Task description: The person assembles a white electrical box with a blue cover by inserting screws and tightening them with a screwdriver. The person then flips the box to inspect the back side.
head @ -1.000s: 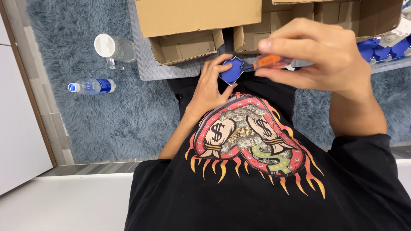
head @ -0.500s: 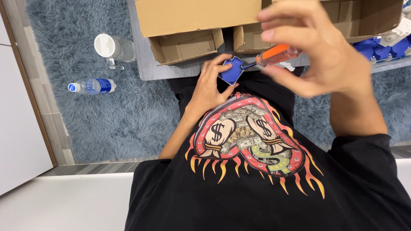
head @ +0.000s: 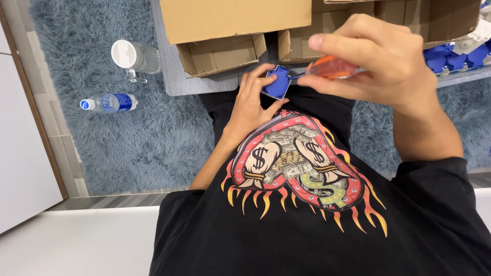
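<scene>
Item: small blue plastic part point(head: 276, 82), pinched in left hand point(head: 253, 105) fingers above the lap, orange-handled screwdriver point(head: 332, 66) clasped in right hand point(head: 381, 61), tip at its edge; risk judged: tip slipping into fingers through loose hold.

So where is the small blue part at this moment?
In the head view, the blue part sits near top centre, held in the left hand. The screwdriver in the right hand meets its right edge, just below the cardboard boxes.
</scene>
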